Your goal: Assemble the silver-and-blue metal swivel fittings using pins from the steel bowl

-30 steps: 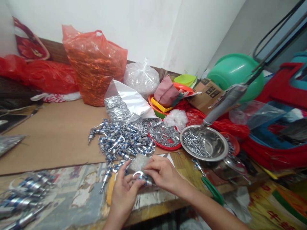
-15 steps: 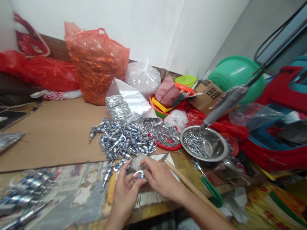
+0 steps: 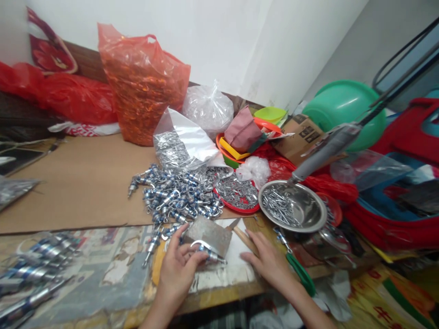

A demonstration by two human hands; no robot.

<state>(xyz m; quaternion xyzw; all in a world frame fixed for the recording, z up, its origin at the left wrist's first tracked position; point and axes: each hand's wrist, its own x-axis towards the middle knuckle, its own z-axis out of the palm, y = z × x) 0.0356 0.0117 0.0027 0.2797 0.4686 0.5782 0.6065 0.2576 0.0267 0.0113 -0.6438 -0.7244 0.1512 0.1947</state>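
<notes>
My left hand [image 3: 180,262] pinches a hook anchor bolt [image 3: 214,257] between thumb and fingers. Its curved silver hook points up-left, and its blue-banded shaft reaches right, over the near edge of a grey metal block [image 3: 209,232]. My right hand [image 3: 269,260] spreads its fingers across the wooden handle of a hammer [image 3: 246,239]; the thumb lies apart from the handle, on the near side. The dark hammer head sits right of the block on white paper. Behind the block is a heap of similar hook bolts [image 3: 178,194].
A steel bowl [image 3: 310,217] of long pins and a red tray [image 3: 236,209] of small metal parts stand behind my right hand. More bolts [image 3: 37,265] lie at left. A grey-handled arm [image 3: 315,153] slants over the bowl; a green handle [image 3: 302,274] rests near the edge.
My right hand has left the bolt and moved right to the hammer handle. My left hand keeps the bolt, and the metal block now shows more fully.
</notes>
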